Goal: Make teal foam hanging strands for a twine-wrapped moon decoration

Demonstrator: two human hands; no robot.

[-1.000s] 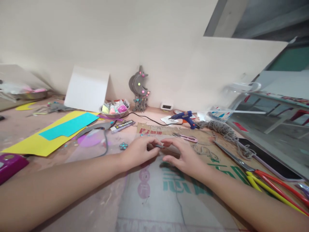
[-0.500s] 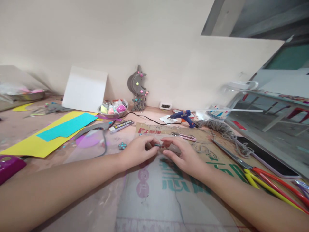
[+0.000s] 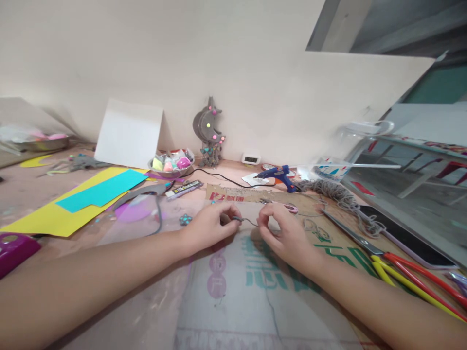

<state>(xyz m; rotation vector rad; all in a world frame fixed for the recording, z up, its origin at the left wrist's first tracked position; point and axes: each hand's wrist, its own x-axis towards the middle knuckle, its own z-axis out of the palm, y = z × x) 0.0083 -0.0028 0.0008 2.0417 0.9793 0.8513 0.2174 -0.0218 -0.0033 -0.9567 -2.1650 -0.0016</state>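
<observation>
My left hand [image 3: 215, 224] is closed in a pinch on a small dark grey piece [image 3: 238, 218], mostly hidden by the fingers. A short length of grey yarn [image 3: 250, 221] runs from it to my right hand [image 3: 279, 231], whose thumb and forefinger pinch the other end. Both hands are just above a translucent sheet [image 3: 226, 316] laid over printed cardboard [image 3: 350, 253]. A small turquoise-dotted flower shape [image 3: 185, 219] lies left of my left hand. Just beyond my right hand are pink-handled snips [image 3: 292, 208], partly covered by it.
Large scissors [image 3: 365, 240], a phone [image 3: 408, 238] and a heap of grey yarn [image 3: 337, 192] lie to the right. A blue glue gun [image 3: 279, 176] is behind the hands. Yellow [image 3: 44, 216] and turquoise sheets [image 3: 104, 190] lie left. A decorated grey moon [image 3: 208, 127] stands against the wall.
My right hand has moved right, away from my left hand, and a length of grey yarn now shows between them. My left hand stays in place.
</observation>
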